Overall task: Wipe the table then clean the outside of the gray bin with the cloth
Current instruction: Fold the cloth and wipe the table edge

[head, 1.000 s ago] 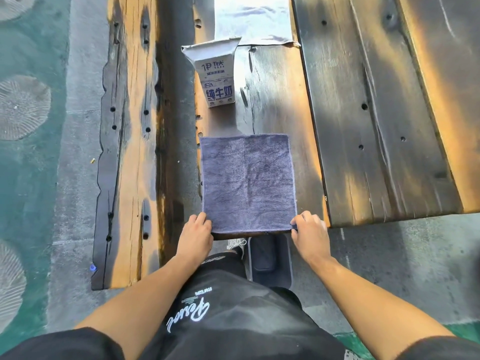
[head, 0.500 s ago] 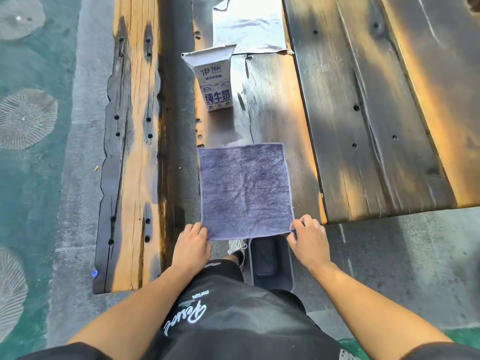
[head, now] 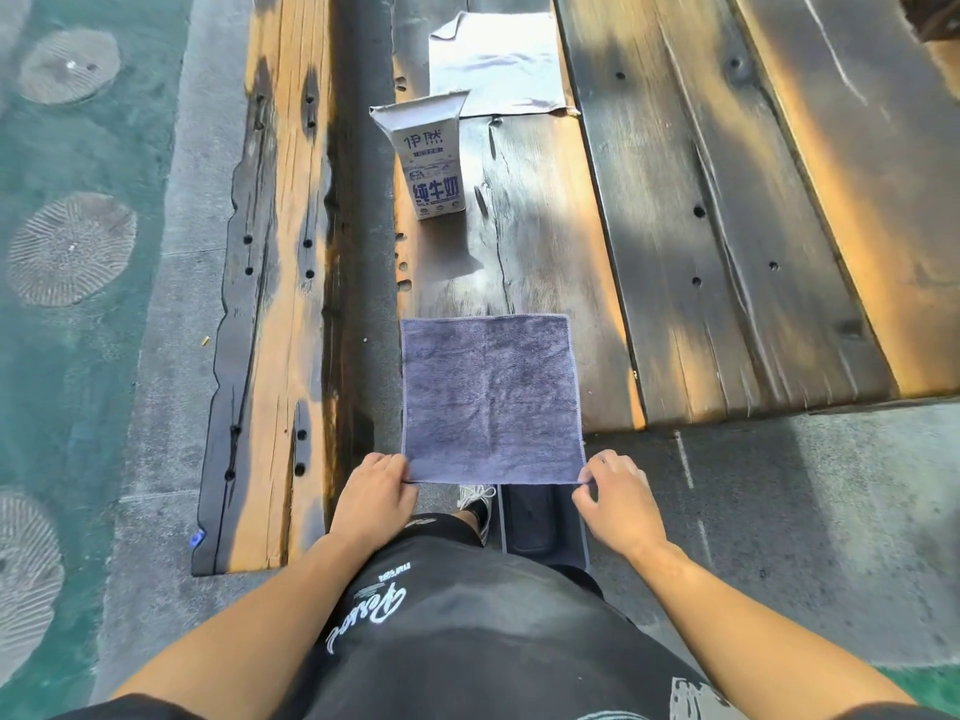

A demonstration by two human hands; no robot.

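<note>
A square grey-purple cloth (head: 491, 397) lies spread flat over the near end of the dark wooden table (head: 717, 241), its near edge hanging past the table's end. My left hand (head: 375, 498) pinches the cloth's near left corner. My right hand (head: 615, 504) pinches the near right corner. The gray bin (head: 543, 524) stands on the ground just below the cloth, between my hands, partly hidden by the cloth and my body.
A white milk carton (head: 431, 158) stands upright on the table beyond the cloth. Behind the carton lies a pale cloth (head: 496, 65). A wooden bench (head: 283, 283) runs along the left of the table. Concrete ground lies to the right.
Both hands have pulled the cloth toward me along the table; its near edge now overhangs the table's end, and the gap between cloth and carton has grown.
</note>
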